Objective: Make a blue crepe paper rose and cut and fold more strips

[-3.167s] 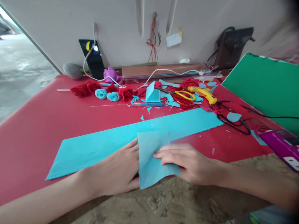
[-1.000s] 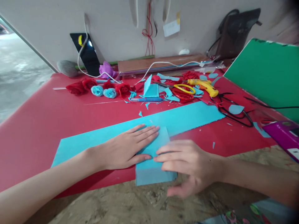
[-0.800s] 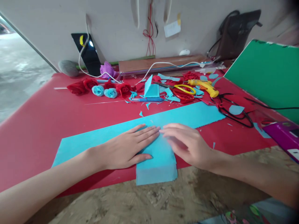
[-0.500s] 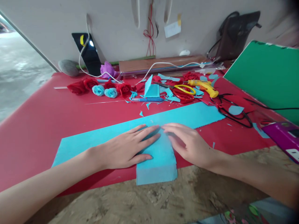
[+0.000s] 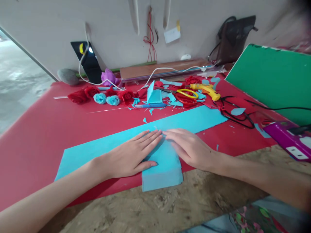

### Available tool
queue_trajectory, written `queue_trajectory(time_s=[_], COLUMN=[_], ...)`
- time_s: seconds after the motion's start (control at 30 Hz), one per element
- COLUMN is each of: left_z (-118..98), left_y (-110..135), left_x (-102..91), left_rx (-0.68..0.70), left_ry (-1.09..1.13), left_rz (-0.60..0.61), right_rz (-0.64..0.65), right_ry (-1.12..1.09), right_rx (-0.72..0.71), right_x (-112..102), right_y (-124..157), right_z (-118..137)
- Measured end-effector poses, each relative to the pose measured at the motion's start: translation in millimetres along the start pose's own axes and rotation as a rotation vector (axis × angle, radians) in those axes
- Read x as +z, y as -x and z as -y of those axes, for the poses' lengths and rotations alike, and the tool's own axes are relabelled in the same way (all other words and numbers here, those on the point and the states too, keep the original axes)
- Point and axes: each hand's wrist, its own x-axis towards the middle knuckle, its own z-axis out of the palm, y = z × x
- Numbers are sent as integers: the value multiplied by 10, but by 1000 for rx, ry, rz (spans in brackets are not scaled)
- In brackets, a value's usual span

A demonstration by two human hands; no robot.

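Note:
A long light-blue paper strip [image 5: 89, 145] lies slantwise on the red tabletop. Across its middle a shorter blue folded piece [image 5: 161, 180] points toward me, its near end hanging over the red surface's front edge. My left hand [image 5: 136, 153] rests flat on the blue paper, fingers stretched and thumb spread apart. My right hand [image 5: 191, 147] touches the same paper from the right, fingers extended close together, fingertips almost meeting those of my left hand. No pinch on the paper shows there, though its thumb is partly hidden.
Behind the strip lie red paper roses [image 5: 77, 96], blue roses [image 5: 113, 100], a blue pen [image 5: 150, 105], yellow-handled scissors [image 5: 187, 94], a yellow glue gun [image 5: 206, 90] and paper scraps. At right are a green board [image 5: 272, 81], black cable [image 5: 235, 118] and purple power strip [image 5: 288, 137].
The view has shifted slightly, so the background sits a little further left. My left fingers have drawn closer together. My right hand stays at the folded paper, its fingertips still near my left hand.

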Motion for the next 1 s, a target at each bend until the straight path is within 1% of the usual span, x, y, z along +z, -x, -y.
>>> queue_trajectory(time_s=[0.2, 0.33, 0.43, 0.5, 0.53, 0.63, 0.7, 0.8, 0.9, 1.0], left_z=[-6, -6, -9, -7, -5, 5, 8, 1, -6, 0], left_y=[-12, -11, 1, 7, 7, 0, -3, 26, 128, 290], left_x=[-13, -28, -29, -21, -16, 1, 6, 7, 1, -16], left_rx=[-5, -7, -9, -8, -6, 5, 10, -10, -61, -134], left_ry=[-16, -17, -23, -24, -21, -3, 9, 14, 8, 6], left_rz=[28, 27, 30, 33, 32, 18, 6, 3, 4, 10], right_rz=[2, -26, -98, -140, -138, -66, -30, -15, -10, 8], right_ry=[130, 270, 328, 304, 277, 203, 179, 165, 169, 166], right_rx=[-79, -58, -28, -40, -68, -156, -148, -118, -123, -125], right_x=[-23, -53, -94, -114, -116, -82, -44, -6, -7, -22], right_y=[-14, 1, -3, -14, -18, -13, 4, 29, 36, 34], right_z=[41, 54, 23, -5, -15, -25, -16, 0, 1, -11])
